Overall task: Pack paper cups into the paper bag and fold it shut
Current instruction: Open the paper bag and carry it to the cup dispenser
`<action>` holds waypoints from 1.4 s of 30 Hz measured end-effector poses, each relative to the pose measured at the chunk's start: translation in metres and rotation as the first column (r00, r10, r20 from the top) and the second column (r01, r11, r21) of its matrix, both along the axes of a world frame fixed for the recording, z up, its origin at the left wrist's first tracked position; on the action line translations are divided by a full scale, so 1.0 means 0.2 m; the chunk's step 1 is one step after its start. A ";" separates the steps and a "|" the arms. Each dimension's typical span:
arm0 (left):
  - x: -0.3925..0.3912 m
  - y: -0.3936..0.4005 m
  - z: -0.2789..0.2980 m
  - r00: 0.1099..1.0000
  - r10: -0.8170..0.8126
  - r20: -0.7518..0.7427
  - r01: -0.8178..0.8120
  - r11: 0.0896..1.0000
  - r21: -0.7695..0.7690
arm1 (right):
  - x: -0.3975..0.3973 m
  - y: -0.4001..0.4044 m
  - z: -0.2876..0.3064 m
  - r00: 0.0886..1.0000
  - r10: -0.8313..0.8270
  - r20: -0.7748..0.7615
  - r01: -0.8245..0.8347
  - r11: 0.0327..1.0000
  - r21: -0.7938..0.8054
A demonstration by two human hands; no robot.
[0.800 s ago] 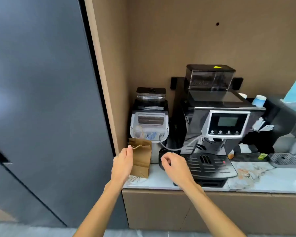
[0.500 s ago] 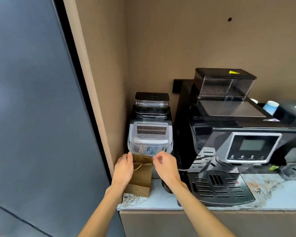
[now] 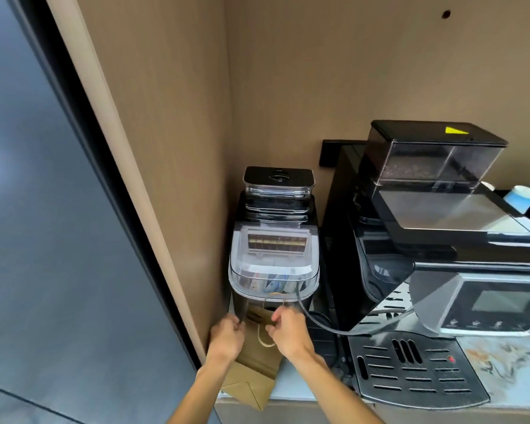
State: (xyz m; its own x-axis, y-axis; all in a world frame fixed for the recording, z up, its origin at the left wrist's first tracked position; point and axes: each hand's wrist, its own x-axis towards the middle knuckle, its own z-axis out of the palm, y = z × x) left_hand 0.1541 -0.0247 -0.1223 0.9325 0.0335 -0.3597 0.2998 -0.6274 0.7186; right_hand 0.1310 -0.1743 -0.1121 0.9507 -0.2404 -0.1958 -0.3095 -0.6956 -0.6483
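Low in the centre of the frame, a brown paper bag (image 3: 259, 367) is standing on the pale counter (image 3: 291, 382), its base overhanging the front edge, just in front of a small clear-lidded machine (image 3: 274, 264). The left hand (image 3: 226, 339) is pinching the bag's upper left edge, fingers pressed together on the paper. The right hand (image 3: 288, 330) is pinching the upper right edge near the twine handle (image 3: 262, 336). A black coffee machine (image 3: 441, 270) is filling the right side, with a blue-and-white paper cup (image 3: 521, 197) sitting behind it at the far right.
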 end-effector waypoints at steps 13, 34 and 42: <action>-0.11 -0.10 -0.01 0.965 0.110 -0.237 -0.211 0.864 -0.457 | -0.10 0.00 0.01 0.987 0.141 -0.079 -0.137 0.989 0.055; -0.41 0.10 0.35 0.869 -0.391 0.305 0.496 0.687 -0.531 | -0.34 -0.06 0.46 0.984 0.163 -0.067 -0.154 0.982 0.113; -0.58 0.12 0.49 0.876 -0.403 0.264 0.461 0.541 -0.704 | -0.57 -0.07 0.43 0.943 0.298 -0.150 -0.283 0.952 0.115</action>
